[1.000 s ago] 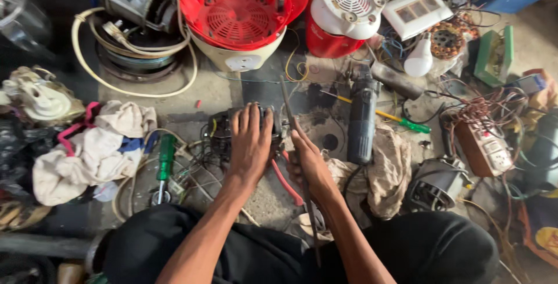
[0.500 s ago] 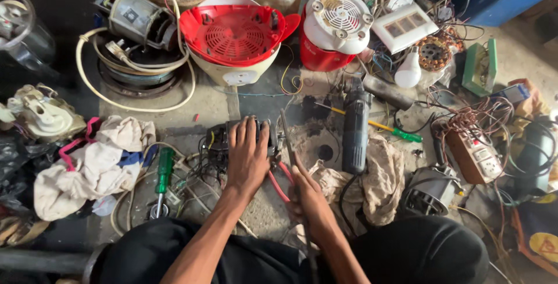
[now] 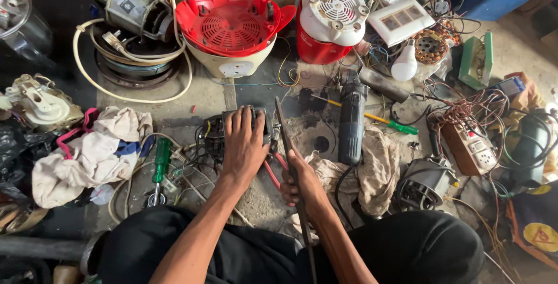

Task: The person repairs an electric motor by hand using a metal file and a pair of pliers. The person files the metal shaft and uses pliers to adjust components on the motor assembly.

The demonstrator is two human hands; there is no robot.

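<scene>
Cluttered concrete floor (image 3: 215, 95) spreads out under a seated person, strewn with appliance parts, wires and rags. The left hand (image 3: 244, 144) lies flat, fingers spread and pressed down on a small dark motor block (image 3: 238, 130) tangled in wires, holding it against the floor. Just to the right of it, the right hand (image 3: 301, 182) is curled tight around a long thin metal rod (image 3: 289, 156), whose upper end rises past the right edge of the motor block while its lower end runs back toward the person's lap. The rod stands just beside the block; whether its tip touches the block I cannot tell. Red-handled pliers (image 3: 272, 170) lie between the two hands, partly hidden beneath them.

Left of the left hand a green-handled screwdriver (image 3: 160, 165) rests among loose cable, and further left sits a heap of pale rags (image 3: 93, 153). Right of the right hand a dark angle grinder (image 3: 351, 121) lies on a dirty beige cloth (image 3: 372, 170), with a second screwdriver with a yellow shaft and green handle (image 3: 372, 118) just beyond it. Well beyond the fingertips stand a red and white appliance bowl (image 3: 232, 28) and a red canister with a white vented lid (image 3: 328, 22). Far off to the right lies a brown power strip (image 3: 471, 150) wrapped in copper wire.
</scene>
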